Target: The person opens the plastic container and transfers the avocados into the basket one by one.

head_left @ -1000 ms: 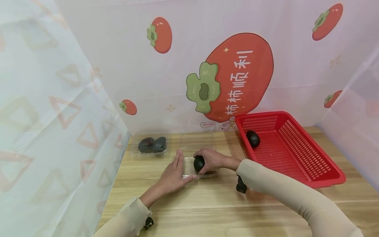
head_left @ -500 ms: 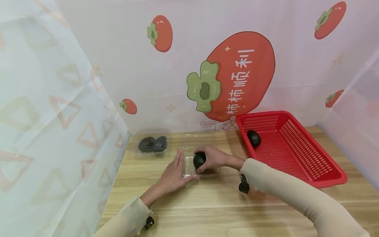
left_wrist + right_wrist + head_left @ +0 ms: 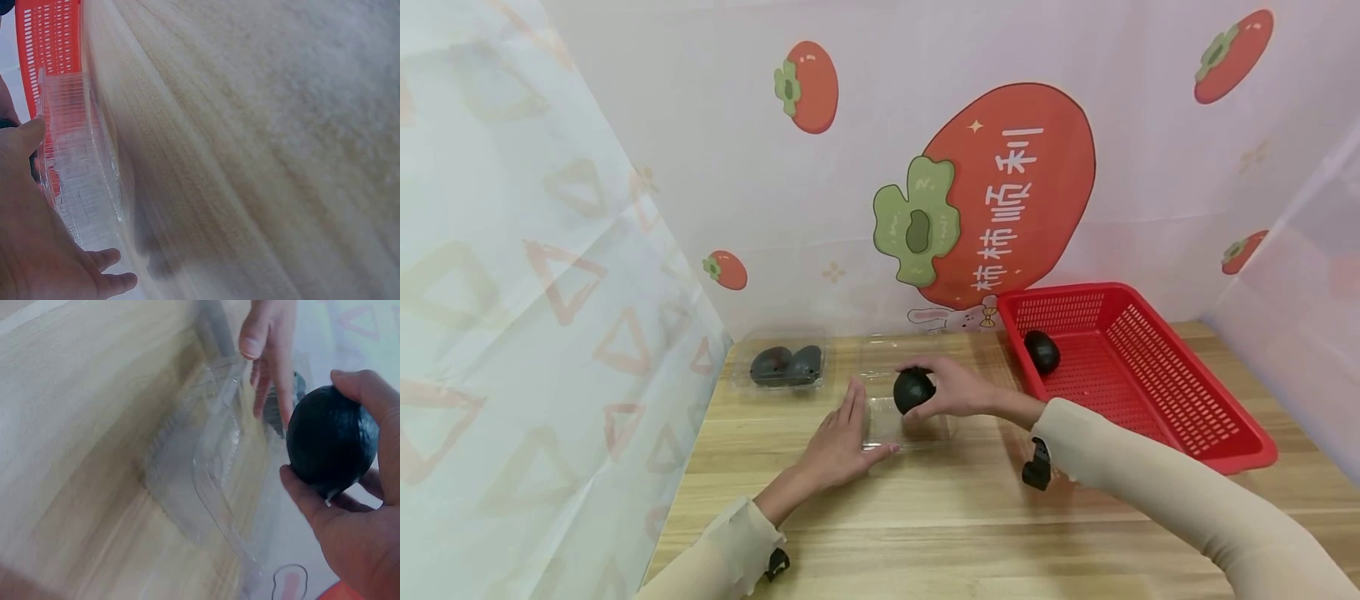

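My right hand (image 3: 955, 388) grips a dark avocado (image 3: 913, 390) above a clear plastic clamshell box (image 3: 882, 421). In the right wrist view the fingers and thumb curl round that avocado (image 3: 328, 440), which is apart from the box (image 3: 206, 462) below it. At the box's left side is my left hand (image 3: 838, 446), fingers straight and spread, the thumb along the front edge. The left wrist view has this hand (image 3: 44, 212) against the box's clear wall (image 3: 84, 169). The box's lid (image 3: 901, 354) lies folded back towards the wall.
Another clear box (image 3: 745, 375) at the back left contains two dark avocados (image 3: 806, 364). To the right a red plastic basket (image 3: 1150, 392) stands on the wooden table (image 3: 880, 533), with one avocado (image 3: 1042, 352) at its left side. A printed cloth (image 3: 820, 192) hangs behind.
My right hand has lifted the avocado up out of the box and slightly right. My left hand has stayed at the box's left side.
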A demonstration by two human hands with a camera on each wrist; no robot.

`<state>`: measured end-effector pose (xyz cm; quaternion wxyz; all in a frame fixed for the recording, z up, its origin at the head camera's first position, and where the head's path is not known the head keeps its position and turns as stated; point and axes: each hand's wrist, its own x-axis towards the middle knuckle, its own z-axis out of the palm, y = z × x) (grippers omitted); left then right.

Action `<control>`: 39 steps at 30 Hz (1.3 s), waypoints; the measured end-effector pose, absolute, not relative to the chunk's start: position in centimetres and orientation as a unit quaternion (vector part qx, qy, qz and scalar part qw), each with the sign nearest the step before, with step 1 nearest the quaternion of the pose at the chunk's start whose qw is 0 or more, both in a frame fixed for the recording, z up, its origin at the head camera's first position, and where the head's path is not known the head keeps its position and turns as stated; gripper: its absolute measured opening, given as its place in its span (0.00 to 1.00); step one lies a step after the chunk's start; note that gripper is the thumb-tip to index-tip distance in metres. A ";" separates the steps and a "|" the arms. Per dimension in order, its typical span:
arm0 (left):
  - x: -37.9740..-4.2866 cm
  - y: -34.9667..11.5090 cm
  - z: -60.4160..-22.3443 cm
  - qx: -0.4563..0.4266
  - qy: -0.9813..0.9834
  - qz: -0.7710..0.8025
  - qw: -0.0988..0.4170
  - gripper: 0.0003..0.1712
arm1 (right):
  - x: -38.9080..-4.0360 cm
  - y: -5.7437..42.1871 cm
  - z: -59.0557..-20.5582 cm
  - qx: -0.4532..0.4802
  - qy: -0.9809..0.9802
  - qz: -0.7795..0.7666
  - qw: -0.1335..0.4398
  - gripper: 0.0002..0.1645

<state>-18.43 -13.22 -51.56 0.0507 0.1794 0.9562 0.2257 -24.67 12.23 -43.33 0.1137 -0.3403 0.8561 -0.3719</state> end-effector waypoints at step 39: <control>-18.1 -12.9 -50.8 0.179 0.958 0.217 0.051 0.67 | -27.0 23.5 -37.1 -0.330 0.836 -0.434 0.064 0.43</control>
